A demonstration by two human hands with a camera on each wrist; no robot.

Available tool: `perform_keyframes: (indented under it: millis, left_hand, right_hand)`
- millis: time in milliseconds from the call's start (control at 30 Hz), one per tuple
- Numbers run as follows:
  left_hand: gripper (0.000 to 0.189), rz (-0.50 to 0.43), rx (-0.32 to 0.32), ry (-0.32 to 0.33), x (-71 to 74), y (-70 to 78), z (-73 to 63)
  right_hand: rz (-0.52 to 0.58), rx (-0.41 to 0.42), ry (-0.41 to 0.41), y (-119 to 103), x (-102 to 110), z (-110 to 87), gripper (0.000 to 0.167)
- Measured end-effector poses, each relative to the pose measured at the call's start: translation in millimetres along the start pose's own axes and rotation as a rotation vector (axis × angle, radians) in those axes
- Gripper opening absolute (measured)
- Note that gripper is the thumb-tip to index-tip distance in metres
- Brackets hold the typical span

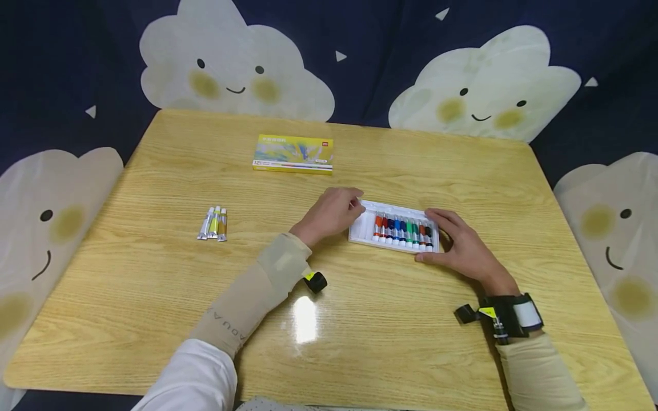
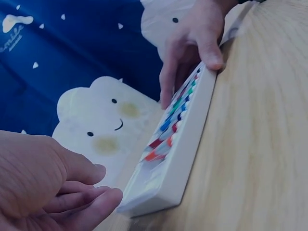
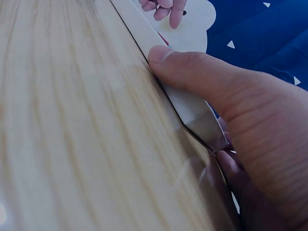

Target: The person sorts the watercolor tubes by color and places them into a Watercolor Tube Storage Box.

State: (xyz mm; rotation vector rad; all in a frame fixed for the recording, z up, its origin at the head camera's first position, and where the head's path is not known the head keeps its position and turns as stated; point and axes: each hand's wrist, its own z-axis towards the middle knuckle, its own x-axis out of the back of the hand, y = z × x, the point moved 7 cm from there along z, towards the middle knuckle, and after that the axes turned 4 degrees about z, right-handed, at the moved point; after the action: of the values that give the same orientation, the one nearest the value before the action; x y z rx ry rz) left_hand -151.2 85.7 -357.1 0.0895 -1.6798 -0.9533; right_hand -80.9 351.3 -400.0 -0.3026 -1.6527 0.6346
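Observation:
A white plastic tray (image 1: 362, 227) lies on the table, holding a row of small paint tubes (image 1: 402, 229) in orange, red, blue, green, brown and dark colours. The tray's left end has no tubes in it. My right hand (image 1: 465, 248) grips the right end, thumb (image 3: 166, 60) along the near wall and fingers at the far side. At the left end is my left hand (image 1: 329, 216), fingers loosely bent and fingertips (image 2: 111, 196) right at the tray's corner. Nothing shows between its thumb and fingers. Three more paint tubes (image 1: 213, 224), silvery-white, yellow and ochre, lie side by side at left.
A yellow paint box (image 1: 293, 154) with a colourful printed picture lies toward the back of the wooden table (image 1: 154, 297). Behind the table hangs a dark blue cloth (image 1: 365, 85) printed with smiling clouds.

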Motion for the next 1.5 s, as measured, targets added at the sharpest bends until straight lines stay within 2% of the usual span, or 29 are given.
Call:
perform_keyframes:
  millis: [267,500,667,967,1167,1500]
  left_hand:
    - [0.038,0.016,0.026,0.054,18.3,-20.4,-7.1]
    - [0.041,0.001,0.060,0.048,31.0,-35.7,-13.1]
    - [0.041,0.015,0.099,0.058,41.6,-55.6,-22.8]
    - [0.041,0.057,0.177,0.052,61.6,-97.5,-50.2]
    - [0.039,0.101,0.222,0.038,80.0,-115.3,-70.6]
    - [0.042,0.179,0.322,-0.060,108.1,-136.9,-101.8]
  right_hand:
    - [0.003,0.011,-0.003,-2,0,-3.0,0.106]
    - [0.008,-0.002,0.006,2,-2,-4.8,0.106]
    - [0.015,-0.013,0.005,3,-1,-3.0,0.107]
    - [0.011,-0.019,-0.005,2,0,-2.8,0.107]
    - [0.011,-0.001,-0.006,2,1,-1.3,0.106]
    - [0.021,0.011,-0.007,2,2,-1.1,0.106]
